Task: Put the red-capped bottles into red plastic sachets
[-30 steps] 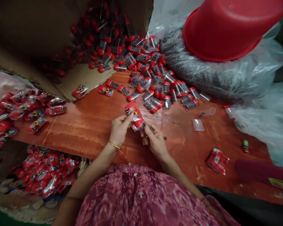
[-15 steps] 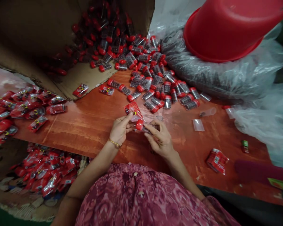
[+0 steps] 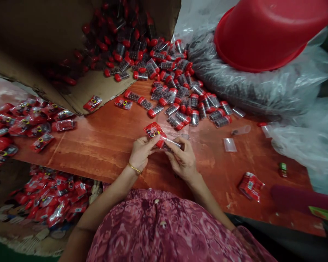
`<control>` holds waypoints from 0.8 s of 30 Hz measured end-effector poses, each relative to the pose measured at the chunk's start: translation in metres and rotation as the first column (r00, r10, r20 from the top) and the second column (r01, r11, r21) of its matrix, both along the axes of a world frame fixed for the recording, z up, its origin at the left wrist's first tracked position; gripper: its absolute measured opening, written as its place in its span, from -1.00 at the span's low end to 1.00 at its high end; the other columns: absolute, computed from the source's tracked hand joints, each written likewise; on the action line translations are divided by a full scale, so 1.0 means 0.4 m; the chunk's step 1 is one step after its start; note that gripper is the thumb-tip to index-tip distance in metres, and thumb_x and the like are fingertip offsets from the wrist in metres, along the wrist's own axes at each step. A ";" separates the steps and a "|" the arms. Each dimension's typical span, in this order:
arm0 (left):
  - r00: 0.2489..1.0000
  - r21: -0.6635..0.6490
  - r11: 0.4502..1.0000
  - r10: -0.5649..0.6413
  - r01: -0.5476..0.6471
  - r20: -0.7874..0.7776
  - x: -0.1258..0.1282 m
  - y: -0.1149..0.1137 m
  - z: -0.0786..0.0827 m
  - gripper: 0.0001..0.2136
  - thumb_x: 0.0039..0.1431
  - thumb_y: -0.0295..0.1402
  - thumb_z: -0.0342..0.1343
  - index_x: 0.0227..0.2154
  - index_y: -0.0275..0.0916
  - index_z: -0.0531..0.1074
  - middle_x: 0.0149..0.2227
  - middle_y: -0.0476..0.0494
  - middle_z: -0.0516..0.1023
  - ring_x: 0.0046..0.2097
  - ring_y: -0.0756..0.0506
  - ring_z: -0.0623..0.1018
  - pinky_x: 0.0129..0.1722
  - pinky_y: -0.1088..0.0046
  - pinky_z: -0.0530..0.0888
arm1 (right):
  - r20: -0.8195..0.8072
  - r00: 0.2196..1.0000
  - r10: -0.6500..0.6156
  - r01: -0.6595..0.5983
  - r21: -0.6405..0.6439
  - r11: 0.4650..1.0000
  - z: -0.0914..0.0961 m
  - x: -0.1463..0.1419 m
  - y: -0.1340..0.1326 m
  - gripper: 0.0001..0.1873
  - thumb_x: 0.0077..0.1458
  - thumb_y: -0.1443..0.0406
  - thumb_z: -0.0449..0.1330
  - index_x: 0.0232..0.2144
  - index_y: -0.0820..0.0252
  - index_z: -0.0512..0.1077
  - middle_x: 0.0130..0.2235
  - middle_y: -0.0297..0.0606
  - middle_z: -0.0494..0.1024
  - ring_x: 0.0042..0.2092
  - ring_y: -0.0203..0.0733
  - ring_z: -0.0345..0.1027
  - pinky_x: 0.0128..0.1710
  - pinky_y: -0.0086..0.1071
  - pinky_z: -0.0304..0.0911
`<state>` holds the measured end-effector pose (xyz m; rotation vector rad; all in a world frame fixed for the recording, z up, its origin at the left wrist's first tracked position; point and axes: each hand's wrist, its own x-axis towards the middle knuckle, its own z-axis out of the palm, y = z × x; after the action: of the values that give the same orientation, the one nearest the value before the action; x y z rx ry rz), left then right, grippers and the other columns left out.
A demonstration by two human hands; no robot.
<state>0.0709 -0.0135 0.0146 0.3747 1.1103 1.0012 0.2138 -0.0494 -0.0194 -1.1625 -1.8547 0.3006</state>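
In front of my body, my left hand (image 3: 141,153) pinches a red printed plastic sleeve (image 3: 153,128) between thumb and fingers. My right hand (image 3: 184,160) is closed on a small clear bottle (image 3: 169,143) with dark contents and a red cap. The bottle lies tilted across the gap between both hands, its red cap end against the sleeve and my left thumb. Whether the cap is inside the sleeve I cannot tell. Just beyond, many similar red-capped bottles (image 3: 175,122) lie loose on the table.
A cardboard box (image 3: 98,89) on its side spills bottles. Sleeved bottles (image 3: 64,125) are heaped at left; red packs (image 3: 57,189) fill a lower container. To the right are a red tub (image 3: 257,36) on a plastic bag (image 3: 235,87), a sleeve stack (image 3: 251,186) and a green-capped item (image 3: 282,170).
The bottle has swung so its clear body points right, and its cap now meets the sleeve. The sleeve sits slightly lower. Both hands remain close together.
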 end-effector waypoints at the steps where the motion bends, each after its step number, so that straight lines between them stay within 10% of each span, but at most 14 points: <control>1: 1.000 0.001 1.000 0.002 -0.002 0.014 0.001 -0.001 -0.001 -0.66 -0.45 -0.25 0.39 -0.57 -0.34 0.47 -0.55 -0.03 0.54 -0.53 0.06 0.48 -0.44 0.52 0.44 | -0.004 1.000 -0.009 0.009 -0.006 1.000 -0.001 -0.002 0.000 -0.59 0.09 0.37 0.09 0.01 -0.02 0.33 -0.20 -0.18 0.30 -0.18 -0.15 0.26 -0.23 -0.20 0.29; 12: 0.980 -0.018 0.998 0.065 -0.063 0.190 0.033 -0.009 -0.028 -0.71 -0.36 -0.30 0.37 -0.52 -0.31 0.46 -0.50 -0.02 0.56 -0.44 0.04 0.51 -0.39 0.55 0.39 | -0.233 0.968 -0.096 0.063 -0.143 0.988 -0.001 -0.047 -0.004 -0.65 0.09 0.36 0.08 -0.05 0.04 0.37 -0.17 -0.19 0.35 -0.13 -0.17 0.29 -0.15 -0.22 0.29; 19: 0.979 0.049 0.991 0.114 -0.123 0.168 0.045 -0.023 -0.043 -0.69 -0.35 -0.28 0.36 -0.51 -0.30 0.42 -0.51 0.02 0.53 -0.48 0.06 0.48 -0.45 0.55 0.37 | -0.605 0.735 -0.306 -0.168 -0.600 0.783 0.014 -0.057 -0.014 -0.77 0.11 0.13 0.08 -0.26 0.14 0.29 -0.57 -0.48 0.33 -0.69 -0.43 0.14 -0.72 -0.52 0.12; 24: 0.975 0.064 0.990 0.112 -0.127 0.190 0.062 -0.039 -0.039 -0.67 -0.34 -0.18 0.34 -0.54 -0.28 0.40 -0.59 0.05 0.47 -0.53 0.05 0.45 -0.50 0.55 0.34 | -0.570 0.750 -0.335 -0.021 -0.527 0.849 0.011 -0.076 -0.020 -0.83 0.12 0.16 0.07 -0.31 0.12 0.30 -0.58 -0.46 0.32 -0.65 -0.40 0.18 -0.67 -0.48 0.14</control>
<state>0.0955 -0.0290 -0.0011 0.2711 0.9354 1.1632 0.1835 -0.0576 -0.0149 -1.3335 -1.0587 1.0090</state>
